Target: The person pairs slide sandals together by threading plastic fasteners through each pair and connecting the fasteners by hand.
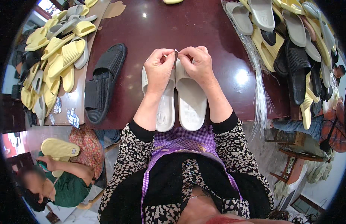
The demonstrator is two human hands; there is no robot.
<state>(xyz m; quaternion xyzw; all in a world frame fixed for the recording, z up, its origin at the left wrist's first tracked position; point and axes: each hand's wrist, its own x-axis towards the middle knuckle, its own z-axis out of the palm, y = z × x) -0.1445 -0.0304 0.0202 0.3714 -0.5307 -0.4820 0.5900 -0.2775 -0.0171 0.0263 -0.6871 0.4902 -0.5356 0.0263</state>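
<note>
A pair of light grey slide sandals lies side by side on the dark red table, toes away from me. My left hand [160, 67] is above the left grey slide [166, 108], thumb and fingers pinched together. Over the right grey slide [191, 104], my right hand [199, 63] pinches in the same way. The fingertips of both hands almost meet between the sandals' toe ends, on a tiny piece with a pale tip, too small to name. My hands and wrists hide most of the sandals' straps.
Black slides [108, 74] lie to the left on the table [143, 30]. Heaped yellow and grey slides [66, 58] are at far left. Another mixed heap [296, 56] stands at right, beside a bundle of clear plastic strands [259, 89]. A person at lower left holds a yellow slide [60, 148].
</note>
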